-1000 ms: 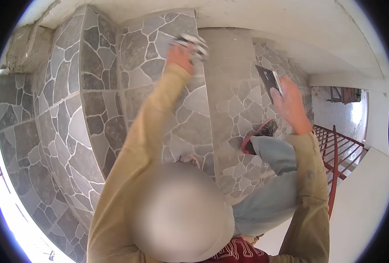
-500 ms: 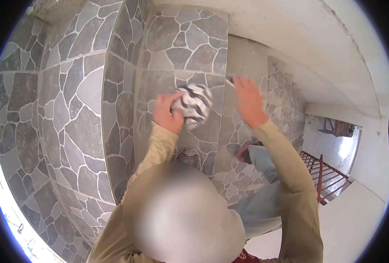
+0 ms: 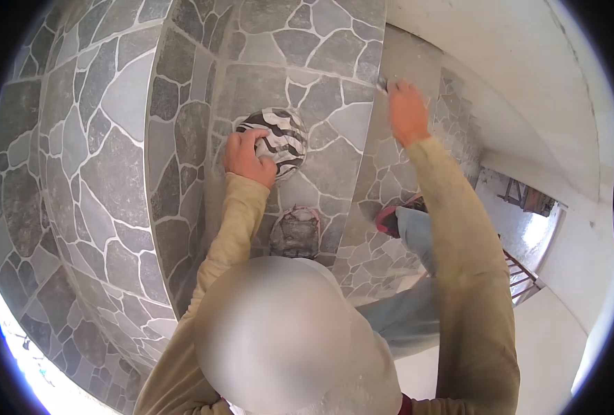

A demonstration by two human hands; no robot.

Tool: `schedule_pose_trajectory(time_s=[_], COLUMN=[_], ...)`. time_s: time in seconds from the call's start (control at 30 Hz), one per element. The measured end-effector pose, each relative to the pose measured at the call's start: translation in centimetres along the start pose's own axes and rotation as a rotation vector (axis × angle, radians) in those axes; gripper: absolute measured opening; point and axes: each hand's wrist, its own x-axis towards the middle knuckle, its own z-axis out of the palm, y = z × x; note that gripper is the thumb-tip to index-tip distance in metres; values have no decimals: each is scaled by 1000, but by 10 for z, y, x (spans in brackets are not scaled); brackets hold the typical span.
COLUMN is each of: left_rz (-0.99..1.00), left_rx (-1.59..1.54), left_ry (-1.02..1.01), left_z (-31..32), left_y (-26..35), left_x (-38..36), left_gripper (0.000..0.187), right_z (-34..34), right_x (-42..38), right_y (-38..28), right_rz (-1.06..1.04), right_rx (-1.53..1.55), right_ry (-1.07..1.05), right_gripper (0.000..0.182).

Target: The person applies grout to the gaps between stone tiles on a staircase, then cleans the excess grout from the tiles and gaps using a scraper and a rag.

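My left hand (image 3: 249,156) grips the left edge of a round black-and-white striped cushion-like object (image 3: 281,140), with thumb and fingers curled over it. The striped thing is over the grey stone-pattern tiles (image 3: 335,52). Up to the right, my right hand (image 3: 408,114) is closed round a small dark and metallic tool (image 3: 382,84). Its tip is near the tile edge. Most of the tool is hidden by the fingers.
A worn grey container (image 3: 296,234) with a reddish rim stands below the striped object. My shoe (image 3: 388,221) is on the lower tiled surface. A tiled wall (image 3: 113,138) rises at left, a pale wall (image 3: 528,76) at right. Red railing bars (image 3: 521,277) show at lower right.
The left hand and the striped object have shifted left and slightly up. My right hand has moved up and a little right with the tool. The view has shifted, showing more of the container.
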Motion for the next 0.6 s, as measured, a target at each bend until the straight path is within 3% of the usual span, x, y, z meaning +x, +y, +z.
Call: schedule_pose_trajectory(time_s=[0.1, 0.2, 0.3, 0.37, 0.4, 0.47, 0.53, 0.6], left_rz=[-42, -128, -49, 68, 70, 164, 56, 241], left_rx=[-161, -428, -391, -323, -246, -73, -334, -100], left_ry=[-113, -25, -25, 7, 31, 214, 414, 315], left_z=[-13, -44, -108, -153, -179, -221, -243, -275], left_y=[3, 43, 100, 129, 138, 133, 124, 73], left_x=[6, 12, 3, -3, -4, 7, 36, 87], left_gripper=[47, 44, 46, 45, 43, 35, 37, 42], right_z=[-6, -34, -46, -62, -51, -24, -8, -8], right_x=[-23, -15, 21, 53, 72, 103, 107, 117], right_y=[-3, 12, 37, 47, 56, 78, 60, 41], right_rz=[-52, 133, 164, 150, 144, -50, -156, -265], right_rx=[17, 128, 339, 554, 561, 522, 515, 515], right_ry=[-27, -65, 39, -168, -165, -205, -125, -53], right_gripper=[21, 30, 46, 54, 54, 53, 51, 49])
